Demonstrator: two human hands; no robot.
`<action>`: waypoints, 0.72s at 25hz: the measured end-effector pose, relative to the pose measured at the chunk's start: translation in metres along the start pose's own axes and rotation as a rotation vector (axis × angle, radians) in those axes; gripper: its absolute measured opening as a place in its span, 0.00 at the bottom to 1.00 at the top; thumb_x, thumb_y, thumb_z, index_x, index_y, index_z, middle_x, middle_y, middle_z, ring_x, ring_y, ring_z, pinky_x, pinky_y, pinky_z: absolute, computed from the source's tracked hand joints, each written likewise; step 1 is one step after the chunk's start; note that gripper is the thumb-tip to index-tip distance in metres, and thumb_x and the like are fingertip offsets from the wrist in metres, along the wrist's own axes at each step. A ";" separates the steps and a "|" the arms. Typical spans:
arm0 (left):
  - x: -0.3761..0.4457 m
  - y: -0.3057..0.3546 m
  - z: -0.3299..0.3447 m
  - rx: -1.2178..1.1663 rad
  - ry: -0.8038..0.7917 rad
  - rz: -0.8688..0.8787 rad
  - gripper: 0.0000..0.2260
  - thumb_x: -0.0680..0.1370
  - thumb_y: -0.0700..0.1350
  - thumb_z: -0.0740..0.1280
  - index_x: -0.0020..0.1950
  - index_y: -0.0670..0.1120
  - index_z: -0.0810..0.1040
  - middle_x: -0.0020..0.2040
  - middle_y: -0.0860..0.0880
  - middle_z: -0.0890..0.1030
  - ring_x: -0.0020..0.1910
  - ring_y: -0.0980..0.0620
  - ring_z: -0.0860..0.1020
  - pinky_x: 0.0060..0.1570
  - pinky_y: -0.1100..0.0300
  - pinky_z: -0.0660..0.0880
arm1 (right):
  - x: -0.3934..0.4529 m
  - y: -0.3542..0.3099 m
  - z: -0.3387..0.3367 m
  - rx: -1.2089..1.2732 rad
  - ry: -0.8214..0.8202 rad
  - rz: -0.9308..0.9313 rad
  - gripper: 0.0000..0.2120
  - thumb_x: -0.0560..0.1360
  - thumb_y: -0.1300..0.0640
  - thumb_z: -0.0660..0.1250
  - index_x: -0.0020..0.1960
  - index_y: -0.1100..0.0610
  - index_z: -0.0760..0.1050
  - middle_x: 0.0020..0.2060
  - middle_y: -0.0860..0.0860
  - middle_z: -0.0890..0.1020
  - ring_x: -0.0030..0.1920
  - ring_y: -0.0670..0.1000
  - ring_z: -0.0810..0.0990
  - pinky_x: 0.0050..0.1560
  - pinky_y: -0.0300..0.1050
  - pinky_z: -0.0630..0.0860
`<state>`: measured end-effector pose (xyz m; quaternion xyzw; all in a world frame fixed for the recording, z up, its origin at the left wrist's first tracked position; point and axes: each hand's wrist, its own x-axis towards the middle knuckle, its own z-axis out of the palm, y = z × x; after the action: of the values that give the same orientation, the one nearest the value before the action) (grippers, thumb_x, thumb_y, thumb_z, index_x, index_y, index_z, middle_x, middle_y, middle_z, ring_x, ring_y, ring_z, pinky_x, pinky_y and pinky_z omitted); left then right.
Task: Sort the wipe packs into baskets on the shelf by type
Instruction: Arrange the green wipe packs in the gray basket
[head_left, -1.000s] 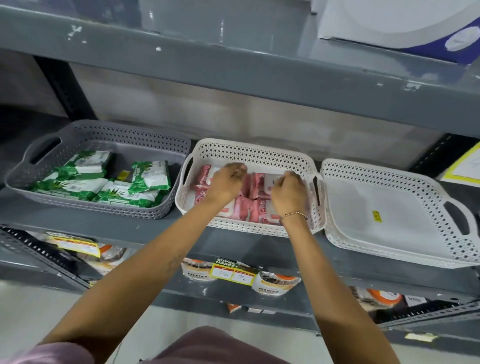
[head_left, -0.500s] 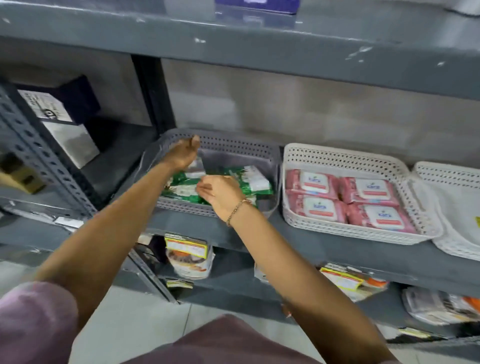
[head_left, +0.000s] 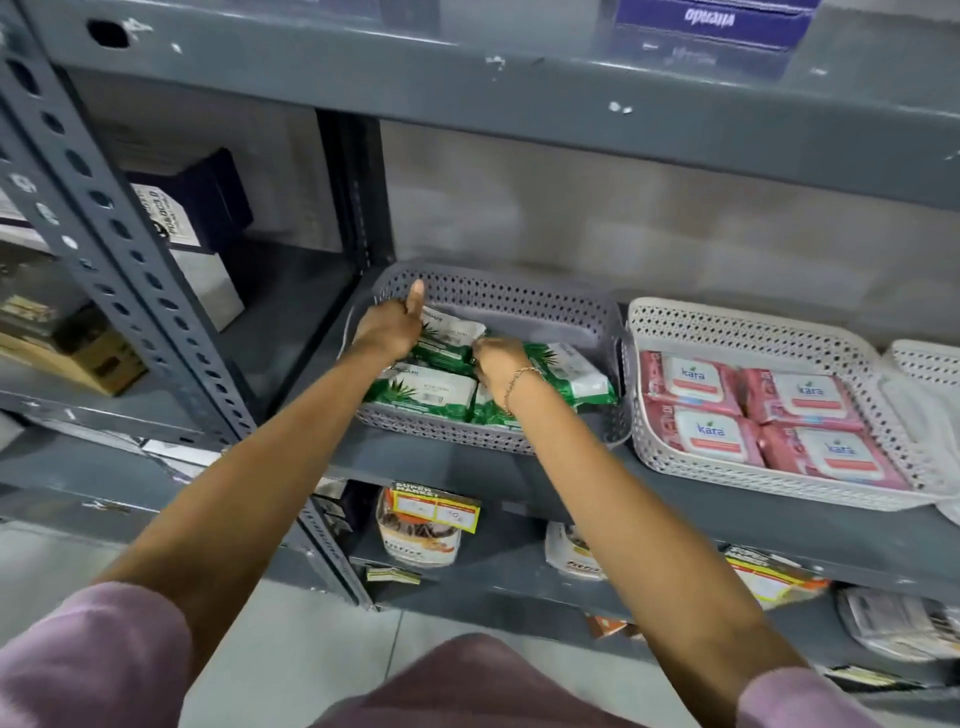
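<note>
Left hand (head_left: 387, 332): inside the grey basket (head_left: 498, 299) at its left end, thumb raised, the other fingers curled down onto the rear green wipe pack (head_left: 452, 332); whether they grip the pack or only rest on it cannot be told.
Right hand (head_left: 501, 366): just right of the left hand, fingers bent and pinching the edge of the same rear pack where it meets the others; a thin bracelet (head_left: 519, 376) circles the wrist.
Green wipe packs (head_left: 421, 392): all lie in the grey basket, under and beside both hands, overlapping, one tilted pack (head_left: 571, 371) to the right of the right hand.
Pink wipe packs (head_left: 810, 397): four, flat in a two-by-two block in the white basket (head_left: 727, 325), well right of the right hand.
Second white basket (head_left: 924, 358): farther right still, cut off by the frame edge.
Shelf (head_left: 467, 462): grey metal, bearing all three baskets, which touch side by side.
Sleeves (head_left: 88, 660): mauve, at the near end of both bare forearms.
</note>
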<state>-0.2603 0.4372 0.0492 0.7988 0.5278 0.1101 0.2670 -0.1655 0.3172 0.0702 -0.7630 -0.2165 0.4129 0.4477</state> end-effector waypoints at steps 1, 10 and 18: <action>-0.003 -0.003 0.001 -0.004 0.032 -0.015 0.39 0.78 0.66 0.39 0.60 0.39 0.77 0.59 0.32 0.76 0.57 0.36 0.76 0.52 0.50 0.70 | 0.003 0.001 0.000 -0.047 0.003 -0.011 0.18 0.79 0.63 0.56 0.32 0.50 0.63 0.32 0.46 0.67 0.31 0.42 0.65 0.33 0.34 0.67; -0.021 0.013 0.005 0.275 0.079 0.105 0.31 0.81 0.58 0.41 0.58 0.37 0.74 0.55 0.34 0.77 0.56 0.37 0.76 0.54 0.48 0.71 | -0.036 0.019 0.002 0.024 0.149 -0.136 0.11 0.76 0.65 0.57 0.50 0.63 0.78 0.36 0.53 0.78 0.35 0.51 0.75 0.38 0.44 0.73; -0.033 0.097 0.052 0.027 -0.469 0.422 0.31 0.78 0.65 0.41 0.62 0.48 0.74 0.54 0.46 0.78 0.55 0.49 0.76 0.55 0.54 0.71 | -0.064 0.043 -0.026 0.506 0.477 -0.014 0.26 0.78 0.63 0.55 0.75 0.60 0.56 0.67 0.54 0.68 0.64 0.54 0.71 0.70 0.51 0.66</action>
<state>-0.1743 0.3626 0.0620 0.8978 0.2756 -0.0314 0.3420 -0.1817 0.2372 0.0677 -0.7015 -0.0016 0.2604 0.6634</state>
